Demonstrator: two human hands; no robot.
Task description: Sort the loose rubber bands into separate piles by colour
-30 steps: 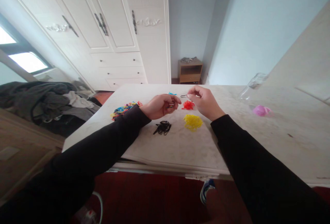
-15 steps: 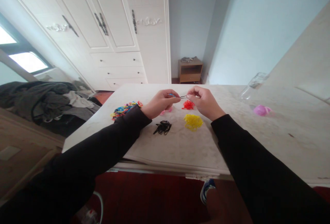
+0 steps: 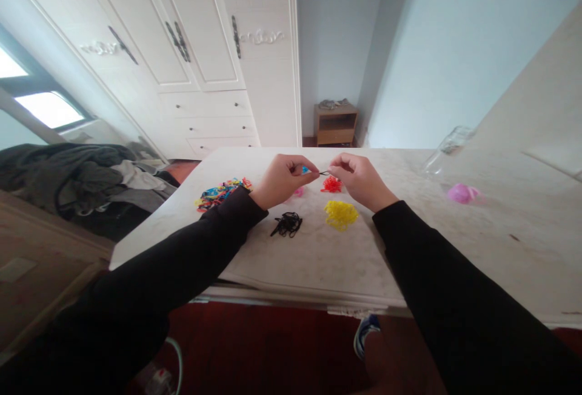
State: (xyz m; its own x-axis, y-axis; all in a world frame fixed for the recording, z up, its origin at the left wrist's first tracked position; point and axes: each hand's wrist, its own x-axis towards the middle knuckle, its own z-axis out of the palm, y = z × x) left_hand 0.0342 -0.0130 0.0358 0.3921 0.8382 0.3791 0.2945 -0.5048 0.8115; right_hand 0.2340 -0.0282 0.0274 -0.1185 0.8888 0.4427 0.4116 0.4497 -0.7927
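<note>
Between the fingertips of both hands a small black rubber band (image 3: 324, 172) is held above the white table (image 3: 291, 268). My left hand (image 3: 284, 180) pinches one end, and my right hand (image 3: 361, 180) pinches the other. Below them lie a black pile of rubber bands (image 3: 287, 224), a yellow pile (image 3: 341, 215) and a red pile (image 3: 331, 185). Pink bands (image 3: 298, 191) and blue bands (image 3: 305, 169) show partly behind my left hand. By my left wrist is a mixed heap of coloured bands (image 3: 220, 194).
On the right of the table lie a clear bottle-like container (image 3: 448, 151) and a pink-purple object (image 3: 461, 193). Dark and grey clothes (image 3: 91, 183) are heaped at the left. A white wardrobe (image 3: 268, 92) and a small wooden cabinet (image 3: 336, 125) stand beyond.
The black band looks twisted or crossed now, where it was a more open loop. My left fingers have shifted slightly, showing more of the blue bands. Both hands stay nearly in place.
</note>
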